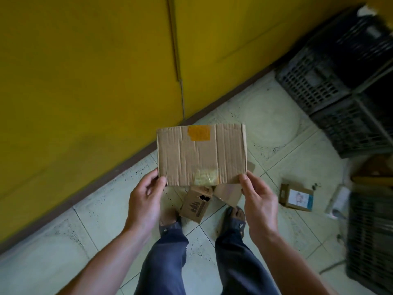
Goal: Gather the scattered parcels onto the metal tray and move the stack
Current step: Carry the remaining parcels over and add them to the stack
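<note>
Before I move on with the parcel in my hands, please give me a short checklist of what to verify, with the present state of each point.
1. Grip: left hand and right hand pinch the lower corners of the flat cardboard parcel: ok.
2. Metal tray in sight: none shows in this view: cannot tell.
3. Footing: a small brown box lies on the floor beside the left foot: not ok.
4. All parcels gathered: a labelled parcel lies on the floor at the right: not ok.
5. Room at the right: black crates stand near: cannot tell.
</note>
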Motion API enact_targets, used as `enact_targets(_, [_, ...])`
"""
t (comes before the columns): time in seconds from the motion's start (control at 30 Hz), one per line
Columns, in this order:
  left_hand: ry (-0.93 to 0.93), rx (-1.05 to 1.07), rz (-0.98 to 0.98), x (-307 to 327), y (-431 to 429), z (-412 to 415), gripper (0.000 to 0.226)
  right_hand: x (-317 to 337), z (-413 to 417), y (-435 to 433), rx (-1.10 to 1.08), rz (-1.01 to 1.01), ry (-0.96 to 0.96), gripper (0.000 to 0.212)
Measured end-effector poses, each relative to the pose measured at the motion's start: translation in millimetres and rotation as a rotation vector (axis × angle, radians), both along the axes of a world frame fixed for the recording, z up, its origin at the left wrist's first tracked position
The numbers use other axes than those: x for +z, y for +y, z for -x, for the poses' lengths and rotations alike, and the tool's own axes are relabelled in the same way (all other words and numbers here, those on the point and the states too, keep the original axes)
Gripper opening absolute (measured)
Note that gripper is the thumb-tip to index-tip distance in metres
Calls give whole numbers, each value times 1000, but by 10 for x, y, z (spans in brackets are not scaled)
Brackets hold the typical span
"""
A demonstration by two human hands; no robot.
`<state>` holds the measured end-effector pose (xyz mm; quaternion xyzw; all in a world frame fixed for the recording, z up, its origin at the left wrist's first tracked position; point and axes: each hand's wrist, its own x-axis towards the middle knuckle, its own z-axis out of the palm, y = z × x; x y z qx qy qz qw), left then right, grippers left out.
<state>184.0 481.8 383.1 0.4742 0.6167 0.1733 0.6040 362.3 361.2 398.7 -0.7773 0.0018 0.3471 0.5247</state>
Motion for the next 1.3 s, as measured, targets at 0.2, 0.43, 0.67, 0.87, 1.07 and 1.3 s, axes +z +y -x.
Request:
enact_targets(0.2, [-67, 43, -28, 916, -51, 251, 26, 949, 182, -83, 39, -20, -83, 27])
enact_targets(0.43, [-87, 58, -102, 1770, -237, 538, 36, 1827, 322, -289, 149, -82, -145, 25])
enact_targets(0.67, [-59, 193, -213, 2253, -867, 627, 41, 2262, 199, -587, 346, -171, -146, 20])
enact_targets(0.87, [-76, 429, -271, 2593, -1705, 616, 45, 2473, 90, -916, 608, -243, -213, 18])
enact_targets(1.07, [-70, 714, -270, 2838, -2580, 915, 46, 2665, 361, -1101, 876, -319, -152, 14])
enact_targets(1.3, [-45, 1045, -336, 3047, -3554, 1502, 29, 2935, 1166, -1338, 1226, -403, -99, 22])
